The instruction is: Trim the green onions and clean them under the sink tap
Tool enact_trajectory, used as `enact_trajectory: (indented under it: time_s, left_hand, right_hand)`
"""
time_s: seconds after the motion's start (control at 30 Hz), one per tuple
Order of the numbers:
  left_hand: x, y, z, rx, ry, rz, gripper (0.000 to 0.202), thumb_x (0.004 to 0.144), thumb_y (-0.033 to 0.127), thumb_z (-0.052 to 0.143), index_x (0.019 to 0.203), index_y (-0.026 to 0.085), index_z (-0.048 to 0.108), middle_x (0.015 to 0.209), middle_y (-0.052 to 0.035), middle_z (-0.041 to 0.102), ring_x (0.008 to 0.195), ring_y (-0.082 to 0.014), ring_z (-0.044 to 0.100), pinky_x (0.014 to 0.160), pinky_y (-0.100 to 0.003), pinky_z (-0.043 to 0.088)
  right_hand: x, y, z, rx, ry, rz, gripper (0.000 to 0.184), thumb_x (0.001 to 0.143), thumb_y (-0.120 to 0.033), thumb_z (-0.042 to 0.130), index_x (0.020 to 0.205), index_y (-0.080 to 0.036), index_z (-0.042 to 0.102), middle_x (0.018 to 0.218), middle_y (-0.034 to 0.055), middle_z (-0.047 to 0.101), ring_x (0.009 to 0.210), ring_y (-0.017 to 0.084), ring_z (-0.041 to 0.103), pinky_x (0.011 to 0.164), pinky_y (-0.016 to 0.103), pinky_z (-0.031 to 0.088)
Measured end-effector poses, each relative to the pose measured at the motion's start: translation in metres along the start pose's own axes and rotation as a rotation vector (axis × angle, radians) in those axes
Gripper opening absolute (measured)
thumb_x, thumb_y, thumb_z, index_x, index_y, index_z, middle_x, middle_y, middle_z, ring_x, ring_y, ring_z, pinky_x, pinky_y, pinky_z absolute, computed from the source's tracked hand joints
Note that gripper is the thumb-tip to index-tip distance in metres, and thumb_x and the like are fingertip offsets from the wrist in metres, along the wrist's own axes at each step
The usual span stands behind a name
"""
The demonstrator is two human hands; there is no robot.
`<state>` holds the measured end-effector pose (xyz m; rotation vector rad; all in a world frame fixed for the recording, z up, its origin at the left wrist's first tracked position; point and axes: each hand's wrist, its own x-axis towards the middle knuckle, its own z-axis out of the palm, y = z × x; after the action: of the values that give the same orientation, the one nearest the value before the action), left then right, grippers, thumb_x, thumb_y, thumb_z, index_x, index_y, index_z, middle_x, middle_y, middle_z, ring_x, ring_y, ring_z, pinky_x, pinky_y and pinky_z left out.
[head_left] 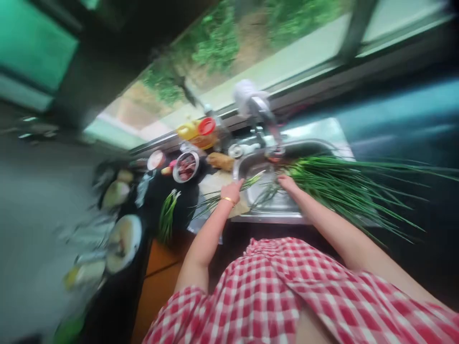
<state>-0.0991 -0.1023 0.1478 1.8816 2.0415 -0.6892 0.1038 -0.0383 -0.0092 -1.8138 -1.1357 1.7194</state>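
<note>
My left hand [231, 190], with a gold bangle at the wrist, is closed around a few green onions [256, 178]. Their pale ends point right over the sink [263, 205], and their leaves trail left. My right hand [286, 182] is over the sink's right part, its fingers pinched together; what they hold is too blurred to make out. Beside it a large pile of green onions [340, 184] spreads from the basin over the right-hand counter. A smaller bunch of green onions [168, 215] lies on the dark counter to the left.
A faucet [263, 112] rises behind the sink. Left of the basin are a pale board-like sheet [211, 184], a brown lumpy item [220, 161], a bowl of reddish pieces [186, 167] and a yellow container with a red lid [207, 125]. A white-rimmed pan [125, 241] stands farther left.
</note>
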Motion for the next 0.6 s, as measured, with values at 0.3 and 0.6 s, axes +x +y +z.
enact_trajectory:
  time_s: [0.3, 0.6]
  left_hand:
    - [-0.069, -0.222, 0.055, -0.209, 0.109, -0.656, 0.067, 0.086, 0.009, 0.042, 0.15, 0.028, 0.028, 0.123, -0.0147, 0.059, 0.105, -0.0299, 0.061, 0.088, -0.044, 0.042]
    - [-0.074, -0.335, 0.109, -0.163, 0.077, -0.792, 0.088, 0.078, 0.036, 0.065, 0.151, 0.014, 0.021, 0.147, -0.0245, 0.036, 0.135, -0.0397, 0.035, 0.106, -0.056, 0.029]
  right_hand:
    - [0.035, 0.049, 0.051, -0.874, -0.114, 0.021, 0.086, 0.084, -0.066, 0.039, 0.151, -0.014, 0.026, 0.132, 0.0292, 0.053, 0.123, 0.041, 0.052, 0.095, 0.055, 0.042]
    - [0.013, 0.022, 0.06, -0.576, 0.038, 0.06, 0.021, 0.072, -0.013, 0.058, 0.091, -0.022, 0.06, 0.084, 0.0124, 0.065, 0.102, 0.035, 0.061, 0.086, 0.049, 0.046]
